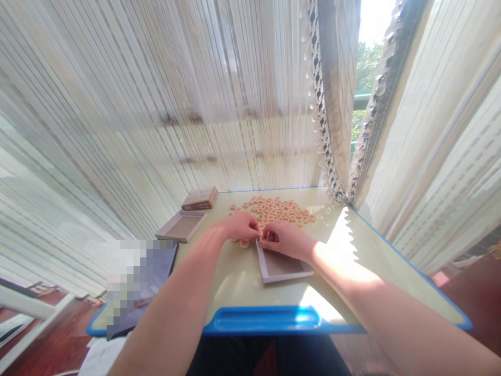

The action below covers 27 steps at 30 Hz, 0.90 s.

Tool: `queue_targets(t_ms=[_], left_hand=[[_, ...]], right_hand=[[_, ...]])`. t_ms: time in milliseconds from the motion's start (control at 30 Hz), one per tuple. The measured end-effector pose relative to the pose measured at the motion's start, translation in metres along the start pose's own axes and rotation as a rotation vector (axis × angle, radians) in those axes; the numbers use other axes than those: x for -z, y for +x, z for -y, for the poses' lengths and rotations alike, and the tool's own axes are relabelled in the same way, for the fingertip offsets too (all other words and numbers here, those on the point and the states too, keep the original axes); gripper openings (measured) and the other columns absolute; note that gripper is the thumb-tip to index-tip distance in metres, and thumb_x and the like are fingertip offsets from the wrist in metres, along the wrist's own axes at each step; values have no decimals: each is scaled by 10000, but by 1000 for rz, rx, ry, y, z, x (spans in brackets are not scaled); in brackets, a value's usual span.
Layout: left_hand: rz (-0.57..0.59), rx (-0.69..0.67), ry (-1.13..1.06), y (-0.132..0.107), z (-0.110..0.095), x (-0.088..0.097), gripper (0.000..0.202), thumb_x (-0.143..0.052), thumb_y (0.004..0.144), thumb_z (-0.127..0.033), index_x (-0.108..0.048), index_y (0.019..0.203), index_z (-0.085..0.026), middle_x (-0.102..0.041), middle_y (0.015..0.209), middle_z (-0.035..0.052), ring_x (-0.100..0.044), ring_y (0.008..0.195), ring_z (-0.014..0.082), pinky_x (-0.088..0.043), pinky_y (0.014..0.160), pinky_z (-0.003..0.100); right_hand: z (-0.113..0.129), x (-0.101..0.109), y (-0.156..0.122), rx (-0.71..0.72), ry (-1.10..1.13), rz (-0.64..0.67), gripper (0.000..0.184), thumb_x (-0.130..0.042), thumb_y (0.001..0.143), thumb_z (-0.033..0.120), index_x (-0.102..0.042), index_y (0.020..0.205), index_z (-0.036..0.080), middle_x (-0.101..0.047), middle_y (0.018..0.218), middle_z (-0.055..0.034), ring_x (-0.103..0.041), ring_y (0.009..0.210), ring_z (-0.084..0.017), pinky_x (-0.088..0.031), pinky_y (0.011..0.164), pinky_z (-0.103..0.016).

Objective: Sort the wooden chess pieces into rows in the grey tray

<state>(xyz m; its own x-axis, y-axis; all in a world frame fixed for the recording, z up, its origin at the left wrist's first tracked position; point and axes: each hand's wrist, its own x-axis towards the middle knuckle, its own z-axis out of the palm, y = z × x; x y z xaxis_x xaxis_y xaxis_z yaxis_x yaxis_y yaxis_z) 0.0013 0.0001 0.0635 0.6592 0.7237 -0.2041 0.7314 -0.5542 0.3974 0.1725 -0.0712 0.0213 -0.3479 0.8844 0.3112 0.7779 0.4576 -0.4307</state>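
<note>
A small round disc [264, 238] is sitting at the far left corner of the shallow box [287, 278], and the right hand [287, 237] is pinching it between thumb and fingers. Judging by its looks, it is probably weighing little, staying stiff, resisting breakage and perhaps sliding a bit on its smooth faces, so gripping by the rim seems best. The right wrist is lying low over the box, its fingers curling leftward. The left hand [242, 225] is bending down just beside it, thumb and fingertips drawing close together; whether they are clasping anything, I cannot tell. Beyond both hands, many similar discs [279, 210] are lying loosely on the table [235, 282].
</note>
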Motion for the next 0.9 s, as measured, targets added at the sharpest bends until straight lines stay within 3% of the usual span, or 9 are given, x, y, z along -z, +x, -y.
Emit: queue_targets(t_ms=[167, 500, 700, 900], left_hand=[[-8, 14, 1, 0, 0, -1, 184, -552, 637, -305, -657, 718, -178, -580, 585, -31, -489, 552, 89, -325, 483, 183], [-3, 21, 12, -2, -3, 0, 178, -551, 635, -305, -653, 708, -177, -574, 584, -30, -487, 551, 95, -327, 480, 195], [-1, 18, -2, -5, -10, 3, 160, -569, 658, -302, -656, 703, -174, -574, 573, -28, -494, 537, 92, -317, 471, 192], [-23, 23, 6, -6, -14, 3, 131, -570, 658, -271, -652, 699, -177, -569, 560, -34, -502, 533, 92, -315, 470, 191]], right_hand=[[2, 2, -2, 51, -8, -1, 80, -605, 733, 270, -608, 784, 208, -590, 712, 8, -501, 677, -117, -347, 608, -227], [-2, 1, -1, 28, 11, 9, 129, -603, 744, 328, -607, 788, 207, -590, 713, 0, -499, 668, -125, -339, 594, -231], [-6, 3, -1, 4, -2, 7, 144, -544, 712, 141, -604, 831, 197, -590, 731, -4, -503, 722, -136, -359, 639, -233], [-8, 1, 0, 4, -18, -5, 140, -546, 705, 151, -609, 819, 201, -593, 740, -10, -502, 734, -144, -365, 659, -242]])
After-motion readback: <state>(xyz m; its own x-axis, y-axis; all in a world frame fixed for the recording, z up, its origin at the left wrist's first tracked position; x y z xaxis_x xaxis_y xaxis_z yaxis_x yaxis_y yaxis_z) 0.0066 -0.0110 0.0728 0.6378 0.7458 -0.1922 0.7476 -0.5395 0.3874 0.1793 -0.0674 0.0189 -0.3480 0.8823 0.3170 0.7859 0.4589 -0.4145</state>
